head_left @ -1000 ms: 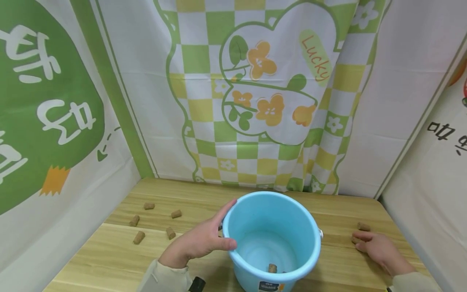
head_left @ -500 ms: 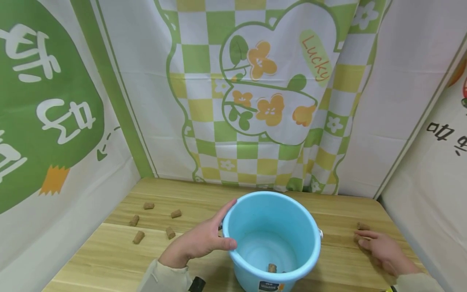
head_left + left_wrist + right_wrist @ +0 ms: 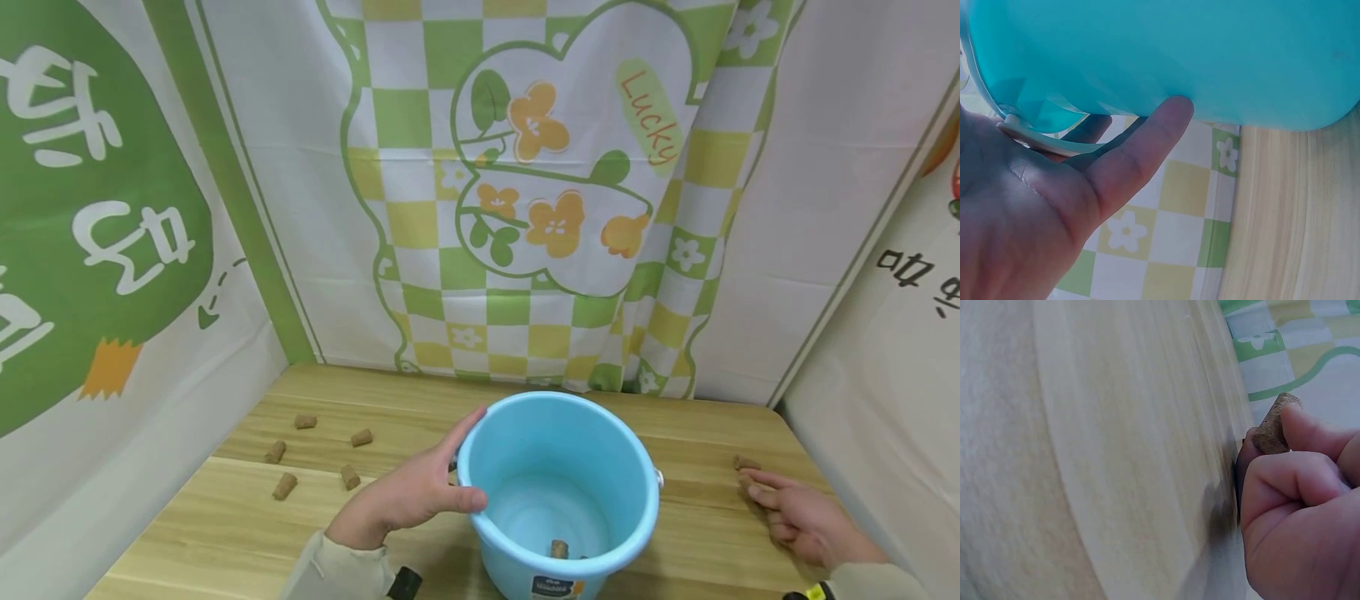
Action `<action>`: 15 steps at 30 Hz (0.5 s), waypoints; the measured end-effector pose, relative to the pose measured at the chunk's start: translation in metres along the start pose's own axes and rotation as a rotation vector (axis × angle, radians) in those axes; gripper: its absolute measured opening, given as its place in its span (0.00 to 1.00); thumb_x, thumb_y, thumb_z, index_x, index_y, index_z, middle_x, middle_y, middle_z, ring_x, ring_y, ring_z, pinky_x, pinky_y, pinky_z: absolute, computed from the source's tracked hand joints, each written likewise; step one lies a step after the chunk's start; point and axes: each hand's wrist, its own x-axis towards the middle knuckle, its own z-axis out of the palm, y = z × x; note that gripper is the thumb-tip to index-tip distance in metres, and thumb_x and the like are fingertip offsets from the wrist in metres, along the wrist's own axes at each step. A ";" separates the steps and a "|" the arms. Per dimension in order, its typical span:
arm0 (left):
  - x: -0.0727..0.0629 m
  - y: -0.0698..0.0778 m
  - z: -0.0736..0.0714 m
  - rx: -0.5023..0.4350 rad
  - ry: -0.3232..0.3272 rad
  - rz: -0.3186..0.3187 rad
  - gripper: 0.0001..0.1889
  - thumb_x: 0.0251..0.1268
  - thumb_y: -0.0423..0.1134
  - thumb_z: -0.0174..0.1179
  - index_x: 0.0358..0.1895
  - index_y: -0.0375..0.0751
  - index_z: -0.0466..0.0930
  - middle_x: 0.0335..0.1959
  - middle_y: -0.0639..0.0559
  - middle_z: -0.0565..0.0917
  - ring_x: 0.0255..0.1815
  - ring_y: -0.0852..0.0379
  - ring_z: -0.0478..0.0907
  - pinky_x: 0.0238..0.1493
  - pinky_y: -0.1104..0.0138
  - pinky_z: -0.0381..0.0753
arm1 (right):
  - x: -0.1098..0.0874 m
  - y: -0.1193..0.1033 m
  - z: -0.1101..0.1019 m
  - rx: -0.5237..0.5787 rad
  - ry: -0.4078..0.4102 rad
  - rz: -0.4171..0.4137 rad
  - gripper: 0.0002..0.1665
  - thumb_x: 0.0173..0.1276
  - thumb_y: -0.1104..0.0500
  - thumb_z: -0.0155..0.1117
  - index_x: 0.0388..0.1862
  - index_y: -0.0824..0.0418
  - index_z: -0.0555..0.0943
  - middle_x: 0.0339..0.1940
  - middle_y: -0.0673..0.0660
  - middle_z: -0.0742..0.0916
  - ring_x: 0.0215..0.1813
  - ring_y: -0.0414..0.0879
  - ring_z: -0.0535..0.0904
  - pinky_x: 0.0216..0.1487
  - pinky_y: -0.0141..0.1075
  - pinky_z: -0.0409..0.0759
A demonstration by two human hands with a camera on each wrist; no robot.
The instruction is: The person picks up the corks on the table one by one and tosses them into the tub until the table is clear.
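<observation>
At the front middle of the table a light blue bucket (image 3: 495,467) stands upright. My left hand (image 3: 405,504) grips its left side, thumb over the rim; the left wrist view shows fingers against the outer wall (image 3: 1222,62) beside the handle (image 3: 1054,142). Over on the right, my right hand (image 3: 810,521) pinches a brown cork (image 3: 1277,422) between thumb and fingers, close to the tabletop. Another cork (image 3: 746,463) lies just beyond those fingertips. Inside the bucket a cork (image 3: 559,548) is visible, with a bit of something brown beside it, mostly hidden by the rim.
Several loose corks (image 3: 349,477) lie scattered on the left part of the wooden table (image 3: 225,525). Printed cloth (image 3: 480,308) hangs along the back edge, and fabric walls close in both sides.
My right hand has drawn slightly right and toward me, and its fingers have curled with the cork pinched. The left hand and the bucket have stayed in place.
</observation>
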 end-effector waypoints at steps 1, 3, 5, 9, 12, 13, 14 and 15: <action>0.000 0.000 0.000 -0.001 -0.002 0.001 0.60 0.58 0.63 0.68 0.82 0.55 0.33 0.72 0.38 0.61 0.65 0.40 0.68 0.59 0.50 0.73 | 0.000 0.000 0.000 0.020 -0.019 0.001 0.20 0.75 0.69 0.56 0.40 0.42 0.85 0.40 0.50 0.83 0.17 0.32 0.62 0.18 0.25 0.63; 0.000 0.000 0.000 0.005 0.001 0.003 0.60 0.58 0.63 0.68 0.82 0.55 0.33 0.72 0.38 0.62 0.65 0.40 0.68 0.59 0.51 0.73 | 0.000 0.000 -0.003 0.068 -0.081 -0.004 0.22 0.78 0.68 0.52 0.41 0.42 0.86 0.39 0.48 0.84 0.18 0.31 0.61 0.19 0.24 0.62; 0.000 0.000 0.000 0.017 0.006 0.002 0.60 0.58 0.63 0.69 0.82 0.55 0.33 0.72 0.38 0.62 0.65 0.40 0.68 0.59 0.53 0.73 | 0.001 0.001 -0.006 0.114 -0.146 -0.020 0.24 0.80 0.67 0.49 0.42 0.42 0.87 0.37 0.46 0.84 0.18 0.30 0.58 0.20 0.23 0.59; 0.000 0.000 -0.001 0.024 0.013 -0.006 0.60 0.57 0.63 0.69 0.82 0.55 0.34 0.72 0.39 0.62 0.65 0.41 0.69 0.58 0.56 0.74 | 0.001 0.004 -0.012 0.213 -0.283 -0.067 0.25 0.82 0.65 0.44 0.48 0.45 0.87 0.37 0.44 0.84 0.21 0.30 0.51 0.21 0.22 0.56; -0.001 0.000 -0.001 0.026 0.015 -0.010 0.60 0.57 0.63 0.69 0.82 0.56 0.34 0.72 0.38 0.63 0.64 0.41 0.69 0.57 0.56 0.74 | 0.001 0.007 -0.015 0.287 -0.317 -0.088 0.23 0.82 0.65 0.44 0.48 0.47 0.87 0.38 0.45 0.83 0.23 0.31 0.46 0.22 0.22 0.56; -0.001 0.000 -0.001 0.029 0.016 -0.012 0.60 0.57 0.63 0.69 0.82 0.56 0.34 0.72 0.38 0.63 0.64 0.41 0.69 0.57 0.56 0.74 | 0.001 0.008 -0.016 0.307 -0.317 -0.092 0.23 0.82 0.65 0.44 0.48 0.48 0.87 0.38 0.46 0.83 0.23 0.32 0.45 0.22 0.22 0.56; -0.001 0.000 -0.001 0.033 0.017 -0.014 0.60 0.57 0.64 0.69 0.82 0.56 0.34 0.71 0.38 0.63 0.64 0.41 0.69 0.58 0.56 0.73 | 0.001 0.008 -0.016 0.332 -0.317 -0.093 0.23 0.82 0.65 0.44 0.48 0.48 0.87 0.38 0.46 0.83 0.23 0.32 0.44 0.22 0.22 0.56; -0.002 0.001 0.000 0.040 0.019 -0.015 0.60 0.57 0.64 0.69 0.82 0.55 0.34 0.71 0.38 0.64 0.64 0.42 0.69 0.58 0.56 0.73 | 0.001 0.009 -0.016 0.355 -0.317 -0.094 0.22 0.82 0.65 0.44 0.47 0.49 0.87 0.38 0.47 0.82 0.24 0.32 0.43 0.23 0.22 0.56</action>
